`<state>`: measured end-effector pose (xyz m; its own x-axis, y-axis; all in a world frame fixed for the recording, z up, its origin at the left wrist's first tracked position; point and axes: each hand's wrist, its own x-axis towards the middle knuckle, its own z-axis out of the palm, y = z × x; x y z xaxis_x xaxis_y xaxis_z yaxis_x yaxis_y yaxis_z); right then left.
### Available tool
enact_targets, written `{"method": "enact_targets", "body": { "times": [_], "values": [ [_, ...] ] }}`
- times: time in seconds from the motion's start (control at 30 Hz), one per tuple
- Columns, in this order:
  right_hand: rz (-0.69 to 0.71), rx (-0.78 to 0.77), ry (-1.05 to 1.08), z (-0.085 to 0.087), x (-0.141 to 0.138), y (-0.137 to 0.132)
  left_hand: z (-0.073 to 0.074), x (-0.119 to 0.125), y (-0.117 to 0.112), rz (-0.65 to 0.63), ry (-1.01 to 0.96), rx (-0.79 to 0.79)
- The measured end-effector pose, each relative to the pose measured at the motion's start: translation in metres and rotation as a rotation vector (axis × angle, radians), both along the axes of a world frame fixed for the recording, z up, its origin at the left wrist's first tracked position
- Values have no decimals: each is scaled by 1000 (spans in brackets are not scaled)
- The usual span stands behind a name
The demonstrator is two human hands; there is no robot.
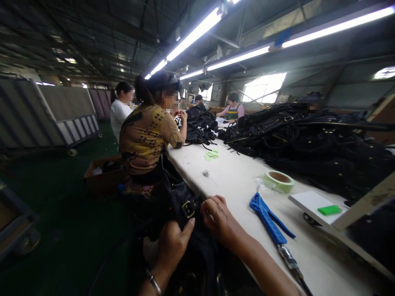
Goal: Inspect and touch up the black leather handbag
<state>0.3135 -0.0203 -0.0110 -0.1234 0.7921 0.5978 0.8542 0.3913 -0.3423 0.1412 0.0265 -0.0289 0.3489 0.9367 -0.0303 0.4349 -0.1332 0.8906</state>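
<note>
A black bag (180, 193) with gold-coloured metal fittings lies over my lap at the table's edge. My left hand (173, 242) grips it from the near side, the thumb laid along the fabric below a gold buckle (188, 209) and the other fingers partly hidden. On the buckle's right, my right hand (220, 218) has its fingers curled and closed on the bag's dark material. Exactly which part sits between those fingertips is hidden. A blue air blow gun (271, 222) with a metal hose fitting rests on the table, right of my right hand.
On the white table (197, 164) are a roll of pale green tape (279, 181), green scraps (211, 155) and a large heap of black bags (308, 135). A white wheeled board (311, 205) carries a green lighter (329, 210). A co-worker (145, 139) sits close ahead, beside a cardboard box (103, 176).
</note>
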Motion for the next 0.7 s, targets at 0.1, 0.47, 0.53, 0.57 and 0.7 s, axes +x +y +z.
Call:
{"method": "enact_targets", "body": {
  "times": [0.1,0.47,0.53,0.57,0.7],
  "values": [
    [-24,-94,168,-6,-2,-2,1,-1,-1,-6,7,17],
    [73,-575,1202,-7,-5,-12,-11,-3,0,0,44,46],
    [23,-523,1233,-6,0,-15,-16,-7,2,52,25,56],
    [-17,-497,1205,-6,2,-16,-18,-9,3,63,-1,45],
    [-70,-463,1019,-2,1,-25,-17,-19,7,23,-192,-47]
  ]
}}
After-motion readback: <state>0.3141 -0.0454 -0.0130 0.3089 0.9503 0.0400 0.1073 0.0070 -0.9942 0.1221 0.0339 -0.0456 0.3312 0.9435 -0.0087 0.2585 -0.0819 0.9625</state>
